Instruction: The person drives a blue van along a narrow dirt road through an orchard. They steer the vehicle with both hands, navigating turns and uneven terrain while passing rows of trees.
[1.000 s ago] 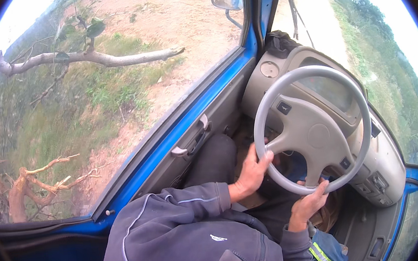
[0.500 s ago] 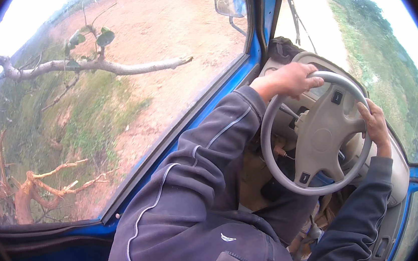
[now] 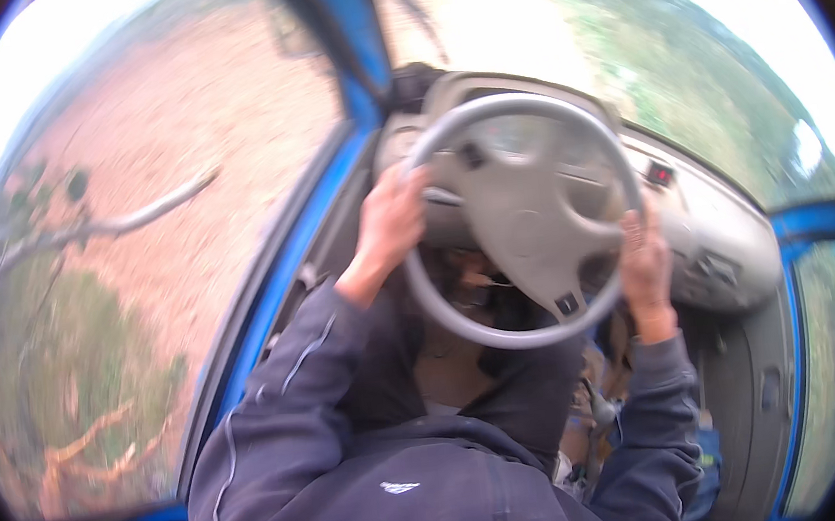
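Observation:
A grey steering wheel point(image 3: 533, 224) with a beige centre stands in front of me, its spokes turned aslant. My left hand point(image 3: 391, 219) is closed on the left side of its rim, fingers partly hidden behind it. On the right side, my right hand point(image 3: 646, 264) holds the rim with the fingers pointing up along it. Motion blur softens both hands. Behind the wheel is the instrument panel point(image 3: 516, 135), partly covered by the rim and spokes.
A beige dashboard point(image 3: 718, 201) carries a small dark device with a red display point(image 3: 660, 174). A blue door frame point(image 3: 268, 275) borders the left window. Outside, a bare branch point(image 3: 132, 220) reaches near the window over reddish ground. A gear lever point(image 3: 605, 409) rises beside my right forearm.
My view has swung to the right, so the cab appears shifted left. My left hand has gone from the top of the rim to its left side, and the wheel has turned.

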A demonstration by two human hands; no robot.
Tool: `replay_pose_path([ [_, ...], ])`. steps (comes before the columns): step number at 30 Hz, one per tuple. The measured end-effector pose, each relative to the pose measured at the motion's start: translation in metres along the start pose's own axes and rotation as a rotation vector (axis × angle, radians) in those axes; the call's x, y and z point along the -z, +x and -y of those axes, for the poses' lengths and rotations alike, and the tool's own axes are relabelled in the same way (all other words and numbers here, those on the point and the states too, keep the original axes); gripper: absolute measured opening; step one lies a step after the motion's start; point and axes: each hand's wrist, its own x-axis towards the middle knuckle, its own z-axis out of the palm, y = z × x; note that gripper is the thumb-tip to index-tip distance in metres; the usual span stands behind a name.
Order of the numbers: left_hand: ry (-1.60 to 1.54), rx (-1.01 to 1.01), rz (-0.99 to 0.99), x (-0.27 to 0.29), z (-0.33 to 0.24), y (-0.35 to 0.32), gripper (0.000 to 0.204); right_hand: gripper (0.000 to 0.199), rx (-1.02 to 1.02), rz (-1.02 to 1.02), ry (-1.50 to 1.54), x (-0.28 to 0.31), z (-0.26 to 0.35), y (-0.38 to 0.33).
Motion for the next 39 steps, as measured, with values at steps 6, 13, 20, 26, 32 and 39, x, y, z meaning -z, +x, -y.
replay_pose_path([
  [6,-0.545,0.09,-0.234,-0.03,0.051,-0.111,0.031,0.06,0.181,-0.232,0.55,0.034,0.047,-0.043],
  [13,-0.705,0.177,-0.141,-0.062,0.053,-0.156,0.033,0.078,1.025,-0.175,0.593,0.144,0.145,-0.001],
  [20,-0.927,0.435,0.123,-0.115,0.066,-0.22,0.029,0.04,0.197,-0.584,0.358,0.033,0.029,-0.045],
  [26,-0.854,0.511,0.098,-0.115,0.06,-0.214,0.027,0.058,-0.148,-0.158,0.452,0.021,0.001,-0.051],
  [32,-0.623,0.304,-0.017,-0.074,0.062,-0.186,0.025,0.055,-0.127,-0.071,0.588,0.012,0.01,0.006],
  [39,-0.649,0.305,0.083,-0.063,0.062,-0.187,0.021,0.046,0.146,-0.025,0.148,-0.018,0.024,0.062],
])
